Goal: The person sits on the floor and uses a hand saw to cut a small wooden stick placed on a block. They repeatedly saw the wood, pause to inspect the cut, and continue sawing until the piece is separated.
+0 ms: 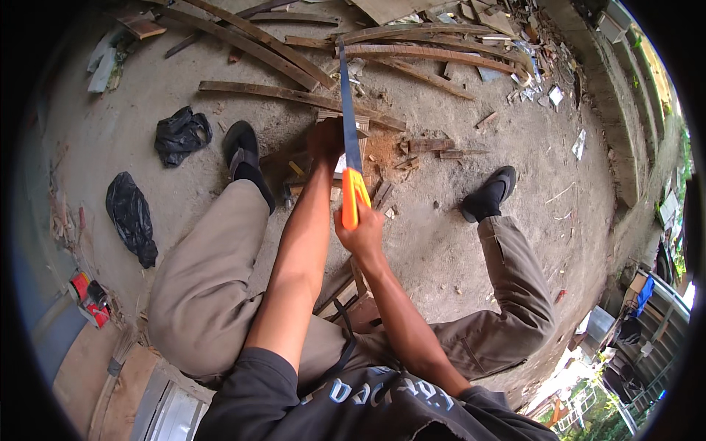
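Observation:
My right hand (362, 231) is wrapped round the orange handle of a handsaw (349, 110). Its long dark blade points straight away from me, over a small wooden block (362, 123). Just left of the blade, my left hand (326, 140) is closed at the block's side, seemingly gripping wood there; its fingers are in shadow and partly hidden. A long wooden strip (257, 90) runs across the floor beyond that hand. Pale sawdust (384, 151) lies to the right of the block.
Several long wooden strips (426, 50) lie piled at the far side. Short offcuts (430, 145) are scattered right of the block. Two black plastic bags (182, 136) rest at the left. My feet are spread either side, the right shoe (491, 187) flat on the concrete. Concrete steps (625, 110) rise at right.

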Demonstrator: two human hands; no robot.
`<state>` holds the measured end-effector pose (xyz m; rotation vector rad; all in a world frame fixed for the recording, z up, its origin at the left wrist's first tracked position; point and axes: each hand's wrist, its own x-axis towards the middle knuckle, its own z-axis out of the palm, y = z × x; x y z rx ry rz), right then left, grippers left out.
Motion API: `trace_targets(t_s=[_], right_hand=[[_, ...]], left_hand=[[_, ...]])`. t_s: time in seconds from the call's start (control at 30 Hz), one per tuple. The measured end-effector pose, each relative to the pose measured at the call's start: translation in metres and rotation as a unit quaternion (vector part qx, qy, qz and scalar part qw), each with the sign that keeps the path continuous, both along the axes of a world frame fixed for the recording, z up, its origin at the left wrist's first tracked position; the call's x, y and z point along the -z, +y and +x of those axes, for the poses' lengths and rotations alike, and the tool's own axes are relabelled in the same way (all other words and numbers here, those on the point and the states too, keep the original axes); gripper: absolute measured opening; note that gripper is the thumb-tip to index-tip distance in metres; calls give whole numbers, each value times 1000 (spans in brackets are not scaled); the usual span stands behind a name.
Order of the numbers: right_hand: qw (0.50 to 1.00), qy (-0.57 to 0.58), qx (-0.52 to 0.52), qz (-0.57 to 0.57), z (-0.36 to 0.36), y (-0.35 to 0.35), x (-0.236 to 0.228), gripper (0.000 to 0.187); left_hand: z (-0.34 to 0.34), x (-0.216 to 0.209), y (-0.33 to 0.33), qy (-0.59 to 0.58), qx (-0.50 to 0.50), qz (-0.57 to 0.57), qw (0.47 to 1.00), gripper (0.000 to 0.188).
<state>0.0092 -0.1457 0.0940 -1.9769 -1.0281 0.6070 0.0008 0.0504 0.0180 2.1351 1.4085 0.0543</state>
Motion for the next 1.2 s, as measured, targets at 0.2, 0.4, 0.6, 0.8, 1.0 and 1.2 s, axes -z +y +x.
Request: trace_targets(t_s=[0.2, 0.4, 0.6, 0.8, 1.0, 1.2], right_hand=[[997, 47, -57, -7, -29, -105, -34, 12], [996, 85, -32, -16, -32, -62, -6, 12], [994, 77, -72, -10, -5, -137, -29, 14], [987, 127, -92, -42, -27, -112, -30, 14], [993, 67, -101, -1, -16, -137, -47, 12], [994, 89, -58, -11, -14, -138, -45, 12]], left_hand=[[-9, 60, 11, -17, -126, 104, 986, 36], [5, 2, 19, -58, -90, 24, 994, 27], [9, 21, 15, -57, -180, 25, 982, 48], [3, 36, 16, -42, -165, 42, 985, 52], [3, 29, 20, -26, -121, -4, 992, 47], [4, 27, 22, -67, -188, -23, 980, 55]])
